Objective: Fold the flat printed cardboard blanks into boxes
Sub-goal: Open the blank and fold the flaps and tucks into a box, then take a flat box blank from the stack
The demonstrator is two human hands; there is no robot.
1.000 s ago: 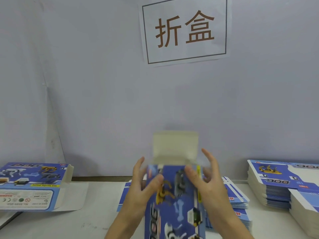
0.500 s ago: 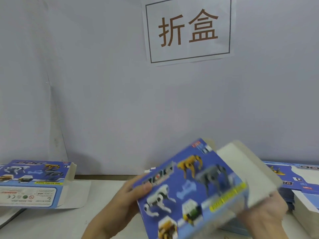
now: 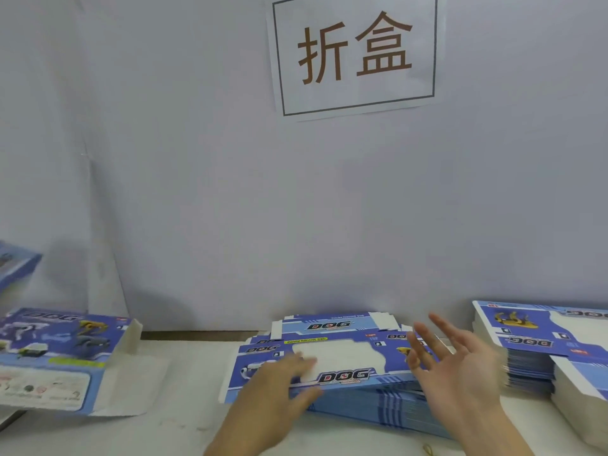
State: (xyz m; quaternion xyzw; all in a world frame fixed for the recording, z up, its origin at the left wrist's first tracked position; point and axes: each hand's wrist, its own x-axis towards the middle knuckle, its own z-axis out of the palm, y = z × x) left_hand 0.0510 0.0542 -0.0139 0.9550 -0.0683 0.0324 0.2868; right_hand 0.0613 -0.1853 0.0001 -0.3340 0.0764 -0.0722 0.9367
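Observation:
A stack of flat blue "DOG" printed blanks (image 3: 345, 360) lies on the table in front of me. My left hand (image 3: 279, 380) rests on the left part of the top blank, fingers flat on it and thumb at its front edge; it is motion-blurred. Over the stack's right end, my right hand (image 3: 460, 366) hovers with fingers spread and holds nothing. One folded box (image 3: 56, 357) lies on its side at the left with its end flap open. Another blue box (image 3: 14, 266), blurred, shows at the far left edge above it.
A taller stack of the same blanks (image 3: 539, 343) stands at the right, with a further pile (image 3: 582, 390) in front of it. A grey wall with a paper sign (image 3: 355, 51) closes the back. The white table (image 3: 184, 429) shows between the left box and the centre stack.
Both hands have let go of the folded box they held half a second ago; a box now appears at the far left edge. The hands have come down to the centre stack.

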